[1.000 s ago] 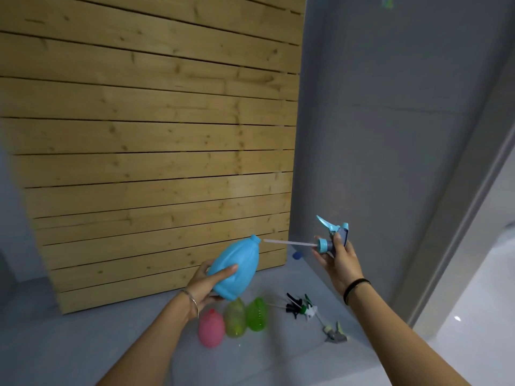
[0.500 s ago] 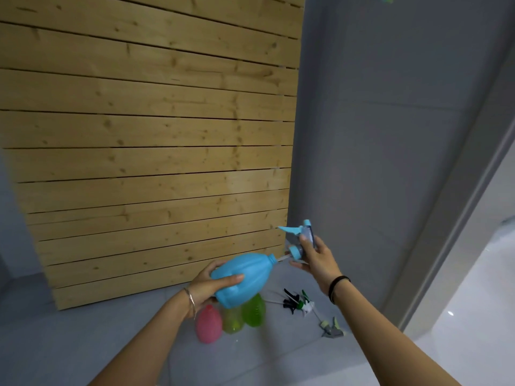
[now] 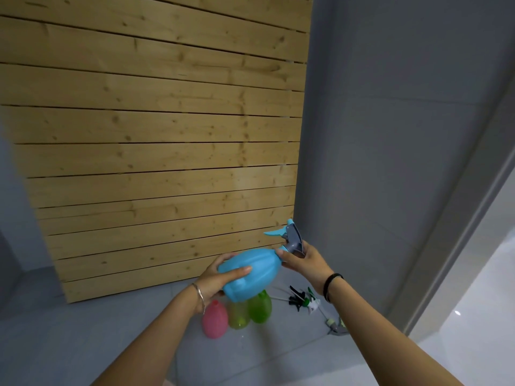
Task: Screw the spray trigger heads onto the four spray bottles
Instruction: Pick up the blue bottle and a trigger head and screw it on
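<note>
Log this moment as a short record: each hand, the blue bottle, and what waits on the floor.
left hand: grips the blue bottle by its body, tilted, neck pointing right
right hand: holds the trigger head at the bottle's neck
seating: head sits on the neck; how far it is screwed cannot be told
waiting bottles: pink bottle, yellow-green bottle, green bottle, side by side on the floor, no heads on
loose trigger heads: clustered right of the bottles; one more lies farther right
</note>
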### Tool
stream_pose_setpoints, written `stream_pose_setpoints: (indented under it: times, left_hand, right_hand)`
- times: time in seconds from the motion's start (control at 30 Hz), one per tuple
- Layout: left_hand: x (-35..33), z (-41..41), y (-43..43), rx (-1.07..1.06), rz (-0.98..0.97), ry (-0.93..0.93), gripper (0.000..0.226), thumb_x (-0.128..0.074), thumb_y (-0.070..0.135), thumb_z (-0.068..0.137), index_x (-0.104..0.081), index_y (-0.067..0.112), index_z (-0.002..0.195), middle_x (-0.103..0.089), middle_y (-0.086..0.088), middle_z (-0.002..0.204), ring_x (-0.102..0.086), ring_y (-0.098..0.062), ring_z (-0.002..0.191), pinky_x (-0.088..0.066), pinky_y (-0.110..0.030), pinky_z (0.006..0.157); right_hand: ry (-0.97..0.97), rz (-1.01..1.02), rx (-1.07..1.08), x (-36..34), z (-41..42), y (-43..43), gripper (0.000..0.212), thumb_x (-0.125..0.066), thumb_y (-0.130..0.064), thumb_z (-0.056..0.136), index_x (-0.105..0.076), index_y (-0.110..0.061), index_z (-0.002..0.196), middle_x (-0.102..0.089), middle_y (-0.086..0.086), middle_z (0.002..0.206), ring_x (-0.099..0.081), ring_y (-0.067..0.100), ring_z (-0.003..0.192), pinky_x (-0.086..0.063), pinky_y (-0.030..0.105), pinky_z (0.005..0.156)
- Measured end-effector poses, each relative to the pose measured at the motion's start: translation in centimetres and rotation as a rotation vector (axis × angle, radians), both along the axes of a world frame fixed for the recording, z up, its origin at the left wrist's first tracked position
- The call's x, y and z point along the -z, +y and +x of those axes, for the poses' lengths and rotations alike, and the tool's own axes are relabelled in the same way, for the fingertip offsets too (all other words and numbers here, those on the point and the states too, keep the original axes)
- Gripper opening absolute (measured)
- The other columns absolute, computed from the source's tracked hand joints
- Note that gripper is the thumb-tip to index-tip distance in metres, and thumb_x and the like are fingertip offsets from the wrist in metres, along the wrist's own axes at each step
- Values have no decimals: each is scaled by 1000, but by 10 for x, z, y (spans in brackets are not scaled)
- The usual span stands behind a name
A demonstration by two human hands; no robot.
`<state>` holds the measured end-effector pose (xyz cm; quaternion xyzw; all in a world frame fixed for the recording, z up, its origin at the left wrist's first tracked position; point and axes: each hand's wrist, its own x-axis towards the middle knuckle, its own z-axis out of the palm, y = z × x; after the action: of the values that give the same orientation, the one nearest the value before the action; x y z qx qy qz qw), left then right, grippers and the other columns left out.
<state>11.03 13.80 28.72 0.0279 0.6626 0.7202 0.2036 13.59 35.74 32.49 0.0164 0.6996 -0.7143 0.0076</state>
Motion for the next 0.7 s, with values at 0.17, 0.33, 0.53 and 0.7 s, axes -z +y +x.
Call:
stream_pose_setpoints:
  times: [0.17,0.33,0.53,0.7]
  left_hand:
    - [4,-2,6,25,153,-228,83,-73,70,51,-65,20,116,-73,-11,109,-70,-26,92,-58,-35,69]
    - [5,-2,5,74,80,-392,84,-37,84,67,-57,20,116,-72,-20,100,-72,-34,77,-59,-36,51]
    - [0,-2,11,81,175,-147,74,-66,48,69,-47,19,134,-65,-10,123,-64,-25,109,-58,-39,80]
    - [-7,5,9,193,-3,-301,62,-43,75,74,-52,30,116,-65,-14,120,-71,-31,90,-61,-39,68]
  right_hand:
    - [62,-76,13,1,-3,-8,42,-66,-14,85,-49,-16,123,-67,2,114,-64,12,107,-55,19,81]
    - [73,-87,18,-1,-5,-6,48,-67,-16,84,-48,-12,128,-68,5,116,-65,13,108,-54,24,88]
    - [50,-159,110,4,-5,0,49,-65,-13,86,-48,-3,131,-66,10,113,-64,22,107,-57,19,77]
    - [21,-162,96,4,-4,0,40,-66,-15,85,-50,-6,121,-62,13,122,-62,23,112,-57,18,76]
